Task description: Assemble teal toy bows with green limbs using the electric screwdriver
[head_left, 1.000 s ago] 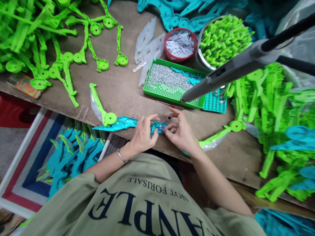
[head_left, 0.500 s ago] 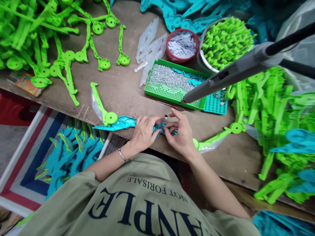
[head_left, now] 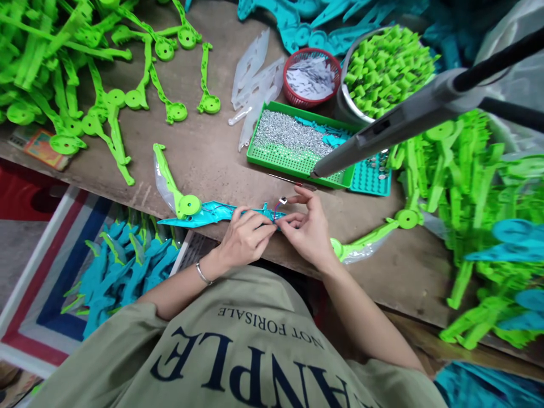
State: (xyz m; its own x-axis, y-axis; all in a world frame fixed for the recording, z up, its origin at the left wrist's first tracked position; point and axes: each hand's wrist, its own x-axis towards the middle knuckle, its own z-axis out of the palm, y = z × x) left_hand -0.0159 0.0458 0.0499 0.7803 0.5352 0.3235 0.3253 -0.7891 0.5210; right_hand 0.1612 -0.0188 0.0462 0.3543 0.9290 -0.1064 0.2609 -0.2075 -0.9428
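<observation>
A turquoise plastic shell (head_left: 215, 212) lies along the table's front edge, with a green limb piece (head_left: 188, 205) at its left end. To its right, another green limb piece (head_left: 365, 241) reaches out from behind my right hand. My left hand (head_left: 247, 235) rests over the shell, thumb and fingertips closed on thin wires (head_left: 276, 215). My right hand (head_left: 309, 229) pinches at the same spot, its tips nearly touching the left ones. A small white connector (head_left: 283, 200) on the wires sticks up by my raised right fingers. The pinched ends are partly hidden.
A green tray (head_left: 293, 161) of screws stands ahead, beside a red basket (head_left: 289, 93) of pale pieces. A grey electric screwdriver (head_left: 382, 127) hangs over the tray from the right. Green parts pile up left (head_left: 46, 62) and right (head_left: 467, 226).
My left hand has shifted slightly left and its fingers have drawn together at the wires. The connector now shows more clearly. My right hand keeps its pinch.
</observation>
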